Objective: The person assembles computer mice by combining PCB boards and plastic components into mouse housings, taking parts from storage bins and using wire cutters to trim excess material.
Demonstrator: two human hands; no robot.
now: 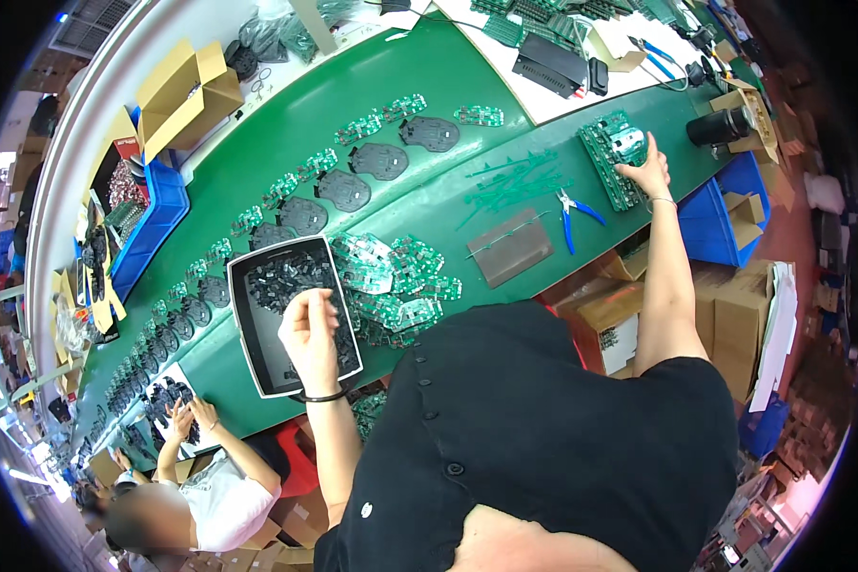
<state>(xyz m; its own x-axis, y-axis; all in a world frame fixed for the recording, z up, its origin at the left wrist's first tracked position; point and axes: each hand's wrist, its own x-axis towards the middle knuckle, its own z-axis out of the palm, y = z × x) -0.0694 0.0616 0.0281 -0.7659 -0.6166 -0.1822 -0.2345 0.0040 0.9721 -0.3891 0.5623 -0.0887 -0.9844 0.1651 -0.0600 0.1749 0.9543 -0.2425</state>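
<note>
- Your left hand (310,334) hovers over the black tray (257,367) at 8 o'clock, fingers curled together, maybe pinching a part; cannot tell.
- Your right hand (646,170) at 2 o'clock, fingers clamped on the green board stack (608,157).

Left hand (310,334) near, raised, fingers curled, band on wrist. Right arm stretched far right, right hand (650,170) fingers bent down.

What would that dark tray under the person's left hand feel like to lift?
The tray looks thin and shallow, so probably light and a bit flexible. Its small black parts lie loose, so tilting would likely slide them. The left hand hovers above it.
</note>
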